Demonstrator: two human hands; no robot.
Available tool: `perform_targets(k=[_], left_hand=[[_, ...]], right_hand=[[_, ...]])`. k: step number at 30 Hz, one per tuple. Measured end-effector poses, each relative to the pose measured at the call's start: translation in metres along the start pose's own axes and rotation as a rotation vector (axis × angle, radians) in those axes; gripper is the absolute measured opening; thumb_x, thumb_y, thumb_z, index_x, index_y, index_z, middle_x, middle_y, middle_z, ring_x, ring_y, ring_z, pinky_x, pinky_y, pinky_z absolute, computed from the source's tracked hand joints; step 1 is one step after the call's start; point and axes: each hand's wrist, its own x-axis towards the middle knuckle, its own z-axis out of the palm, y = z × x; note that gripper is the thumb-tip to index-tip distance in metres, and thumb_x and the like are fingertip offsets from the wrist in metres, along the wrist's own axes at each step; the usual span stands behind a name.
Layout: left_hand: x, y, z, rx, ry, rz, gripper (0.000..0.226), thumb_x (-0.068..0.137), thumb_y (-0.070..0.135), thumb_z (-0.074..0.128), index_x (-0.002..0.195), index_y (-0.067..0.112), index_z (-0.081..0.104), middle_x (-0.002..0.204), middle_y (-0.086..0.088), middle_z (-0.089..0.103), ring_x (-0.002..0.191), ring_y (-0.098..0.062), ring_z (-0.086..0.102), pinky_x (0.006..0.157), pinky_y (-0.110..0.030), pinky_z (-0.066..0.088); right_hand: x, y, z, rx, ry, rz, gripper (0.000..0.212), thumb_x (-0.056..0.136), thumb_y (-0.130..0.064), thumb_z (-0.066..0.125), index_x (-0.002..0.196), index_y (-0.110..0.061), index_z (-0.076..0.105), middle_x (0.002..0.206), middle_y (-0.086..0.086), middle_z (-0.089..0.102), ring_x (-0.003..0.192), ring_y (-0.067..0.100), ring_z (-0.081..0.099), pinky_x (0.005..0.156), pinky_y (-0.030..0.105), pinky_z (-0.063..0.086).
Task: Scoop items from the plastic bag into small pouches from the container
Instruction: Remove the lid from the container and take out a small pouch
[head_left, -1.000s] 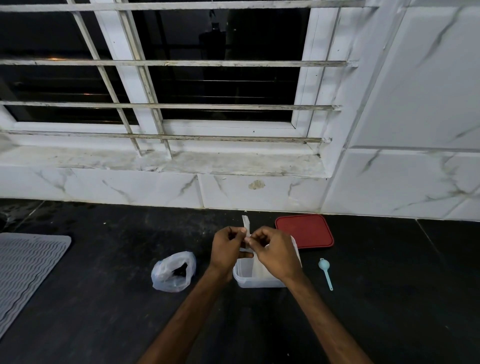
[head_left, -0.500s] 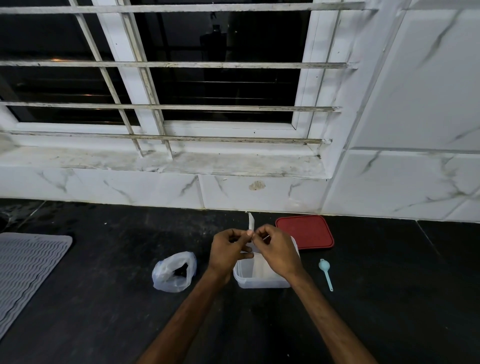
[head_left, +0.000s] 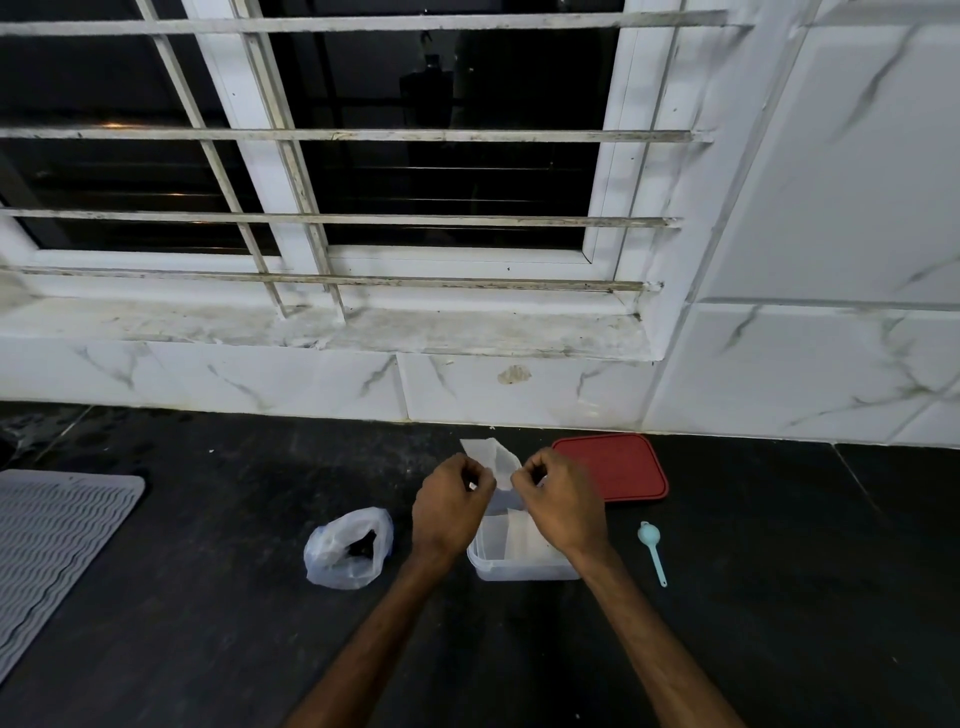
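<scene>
Countertop (head_left: 208, 649) of dark, speckled stone fills the lower half of the frame and runs back to a wall (head_left: 831, 208) of white tiles with grey veins. In the upper left and centre a white-framed window (head_left: 415, 171) looks onto darkness. Four horizontal bars (head_left: 363, 136) cross it, and a grimy sill (head_left: 363, 330) lies under it.

At the far left edge lies one grey ribbed mat (head_left: 52, 540). Left of centre sits one crumpled plastic bag (head_left: 332, 561), its mouth open and something dark inside. Just right of it stands one clear container (head_left: 519, 569) with pale sheets standing in it; their number cannot be told. One red lid (head_left: 618, 465) lies flat behind the container, near the wall. One pale blue scoop (head_left: 652, 545) lies on the stone to the right of the container, apart from it.

Two hands meet above the container's far end. The left hand (head_left: 449, 506) and the right hand (head_left: 561, 504) each have their fingers curled, pinching opposite sides of one small pouch (head_left: 493, 457), which is held between them and rises above the knuckles.
</scene>
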Motion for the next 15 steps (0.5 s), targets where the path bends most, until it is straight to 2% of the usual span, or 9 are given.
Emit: perform_targets(k=[4,7,9,11,13,15], left_hand=[[0.0,-0.004,0.001,0.031,-0.072,0.108,0.01,0.091,0.025,0.062,0.084,0.02,0.06,0.09,0.007,0.056,0.073,-0.005,0.054,0.064,-0.016,0.042],[0.002,-0.008,-0.004,0.064,-0.035,0.055,0.009,0.09,0.027,0.062,0.085,0.019,0.061,0.095,0.009,0.054,0.08,-0.009,0.056,0.074,-0.029,0.052],[0.002,-0.005,-0.005,0.091,-0.015,0.049,0.008,0.089,0.028,0.063,0.086,0.022,0.06,0.099,0.011,0.052,0.084,-0.008,0.057,0.076,-0.028,0.052],[0.001,0.0,-0.002,0.058,-0.003,0.088,0.007,0.089,0.025,0.062,0.084,0.023,0.058,0.099,0.01,0.052,0.084,-0.007,0.055,0.072,-0.023,0.047],[0.001,0.001,0.002,-0.003,0.008,0.117,0.006,0.089,0.022,0.061,0.084,0.02,0.06,0.099,0.009,0.054,0.084,-0.006,0.055,0.07,-0.021,0.044],[0.003,-0.002,0.001,-0.06,-0.002,0.123,0.007,0.091,0.02,0.06,0.09,0.015,0.064,0.105,0.006,0.057,0.092,-0.007,0.056,0.075,-0.018,0.043]], right_hand=[[0.001,-0.004,-0.003,0.003,-0.069,-0.021,0.016,0.089,-0.035,0.066,0.096,-0.025,0.057,0.087,-0.014,0.061,0.08,0.004,0.059,0.061,0.015,0.042],[0.008,0.0,-0.012,-0.015,0.023,0.013,0.021,0.083,-0.029,0.072,0.096,-0.024,0.056,0.084,-0.013,0.06,0.076,0.007,0.06,0.06,0.022,0.047],[0.012,-0.002,-0.017,-0.06,0.086,0.024,0.023,0.08,-0.026,0.073,0.092,-0.023,0.053,0.08,-0.01,0.06,0.07,0.008,0.058,0.056,0.025,0.047],[0.012,-0.007,-0.014,-0.138,0.173,-0.067,0.017,0.08,-0.013,0.068,0.083,-0.02,0.053,0.077,-0.006,0.057,0.068,0.012,0.055,0.052,0.022,0.041],[0.01,-0.015,-0.012,-0.178,0.165,-0.215,0.019,0.082,-0.001,0.061,0.077,-0.018,0.056,0.085,-0.004,0.058,0.078,0.014,0.056,0.056,0.014,0.035],[0.01,-0.016,-0.012,-0.237,0.023,-0.318,0.022,0.085,0.0,0.06,0.083,-0.021,0.068,0.109,-0.004,0.06,0.101,0.014,0.054,0.073,0.012,0.041]])
